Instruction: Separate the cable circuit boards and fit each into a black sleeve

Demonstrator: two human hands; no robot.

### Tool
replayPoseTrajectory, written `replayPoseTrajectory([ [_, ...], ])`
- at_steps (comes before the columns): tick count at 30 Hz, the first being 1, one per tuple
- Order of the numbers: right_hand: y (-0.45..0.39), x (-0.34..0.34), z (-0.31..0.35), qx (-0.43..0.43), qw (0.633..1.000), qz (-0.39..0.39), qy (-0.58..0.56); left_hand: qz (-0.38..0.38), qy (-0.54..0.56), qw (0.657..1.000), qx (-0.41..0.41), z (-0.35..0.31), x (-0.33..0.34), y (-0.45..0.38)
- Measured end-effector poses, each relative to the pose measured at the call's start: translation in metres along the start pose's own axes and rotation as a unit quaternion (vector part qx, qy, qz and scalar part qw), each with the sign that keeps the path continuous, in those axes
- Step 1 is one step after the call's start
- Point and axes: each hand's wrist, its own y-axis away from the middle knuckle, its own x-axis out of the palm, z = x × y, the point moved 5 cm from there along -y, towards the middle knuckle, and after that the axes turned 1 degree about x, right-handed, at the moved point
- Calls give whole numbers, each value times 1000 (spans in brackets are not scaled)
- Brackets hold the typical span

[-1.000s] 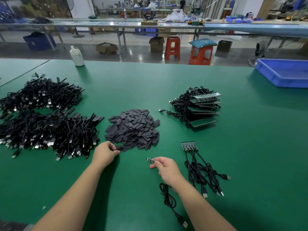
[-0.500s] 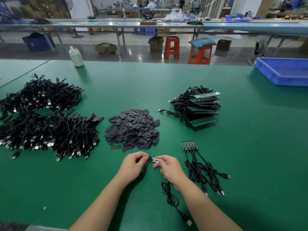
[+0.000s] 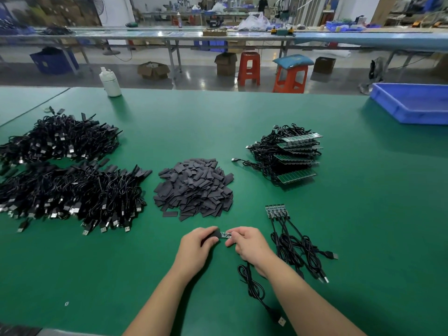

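Note:
My left hand (image 3: 197, 246) pinches a black sleeve (image 3: 214, 234) low over the green table. My right hand (image 3: 249, 242) pinches a small circuit board (image 3: 226, 235) whose end meets the sleeve's opening. The board's black cable (image 3: 252, 287) trails back under my right wrist to a USB plug. A heap of loose black sleeves (image 3: 194, 190) lies just beyond my hands. A strip of several joined boards with cables (image 3: 277, 210) lies to the right. Farther back right is a stack of joined board panels (image 3: 291, 156).
Two big heaps of sleeved black cables (image 3: 72, 192) fill the left side of the table (image 3: 363, 238). A white bottle (image 3: 110, 82) stands at the far edge and a blue tray (image 3: 412, 105) sits at the far right.
My left hand left the sleeve heap with one sleeve and came to the right hand. Sleeve and board now meet end to end between the two hands.

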Motion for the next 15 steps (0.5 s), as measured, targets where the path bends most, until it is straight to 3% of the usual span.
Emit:
replayPoseTrajectory([
  [4, 4, -3, 3, 6, 999, -3, -38, 1, 38, 999, -30, 5, -4, -6],
  [15, 8, -5, 5, 26, 998, 11, -58, -1, 74, 997, -18, 10, -2, -5],
])
